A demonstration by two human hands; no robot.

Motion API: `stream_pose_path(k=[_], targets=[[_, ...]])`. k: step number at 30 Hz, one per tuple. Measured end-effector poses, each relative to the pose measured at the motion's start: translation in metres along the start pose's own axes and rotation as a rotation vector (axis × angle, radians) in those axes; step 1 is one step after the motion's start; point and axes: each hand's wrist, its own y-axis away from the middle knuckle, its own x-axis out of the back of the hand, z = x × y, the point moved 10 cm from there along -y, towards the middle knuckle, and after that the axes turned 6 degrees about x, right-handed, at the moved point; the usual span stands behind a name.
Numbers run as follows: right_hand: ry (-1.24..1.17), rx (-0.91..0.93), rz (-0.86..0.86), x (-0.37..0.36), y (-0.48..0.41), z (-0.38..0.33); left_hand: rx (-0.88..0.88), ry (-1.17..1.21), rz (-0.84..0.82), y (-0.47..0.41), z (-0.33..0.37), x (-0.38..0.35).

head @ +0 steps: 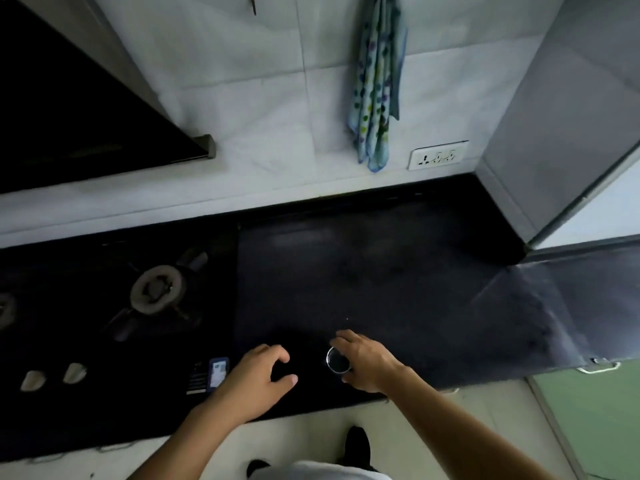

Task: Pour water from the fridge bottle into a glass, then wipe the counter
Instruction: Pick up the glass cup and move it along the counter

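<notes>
Dark counter (381, 271) seen from above; glass (338, 360) standing upright near front edge, rim a bright ring, inside dark, water level not readable. Right hand (367, 362) wrapped around glass from the right side; fingers (341, 337) curled over far side of rim, thumb at near side; closed on glass, touching it. Left hand (258, 379) just left of glass, apart from it; fingers bent into loose claw, thumb out, half open, holding nothing; whether resting on counter or hovering, cannot tell. Gas stove (104, 306) at left of counter, flush with it; burner (157, 289) with pan supports visible, second burner cut by left edge; two pale knobs (52, 375) at front left; small blue sticker (219, 371) at stove's front right corner, just beside left hand. Dotted cloth (375, 81) hanging on tiled wall (259, 98) above counter, well apart from hands; white socket plate (438, 155) low on wall right of cloth. Dark hood (69, 116) upper left above stove. Grey fridge side (571, 116) at right, standing on far right end of counter line. Pale floor (311, 438) below front edge; dark foot near bottom centre. Bottle not visible in view.
</notes>
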Motion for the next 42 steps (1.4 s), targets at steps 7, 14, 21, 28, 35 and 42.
stream_pose_path(k=[7, 14, 21, 28, 35, 42], targets=[[-0.09, 0.002, 0.091, 0.002, -0.005, -0.004, 0.121, 0.219, -0.007, -0.01, -0.017, -0.013], [-0.216, 0.023, 0.245, 0.037, -0.003, -0.03, 0.593, 1.316, -0.166, -0.023, -0.028, -0.074], [-0.168, 0.063, 0.294, 0.064, 0.0, -0.057, 0.601, 1.658, -0.299, -0.033, -0.003, -0.088], [-0.089, 0.126, 0.264, 0.072, 0.002, -0.076, 0.522, 1.757, -0.303, -0.029, 0.001, -0.076], [-0.23, 0.294, 0.15, 0.082, 0.004, -0.095, 0.497, 1.79, -0.304, -0.012, -0.03, -0.069], [-0.362, 0.425, 0.189, 0.078, -0.009, -0.141, 0.43, 1.855, -0.254, 0.014, -0.059, -0.049]])
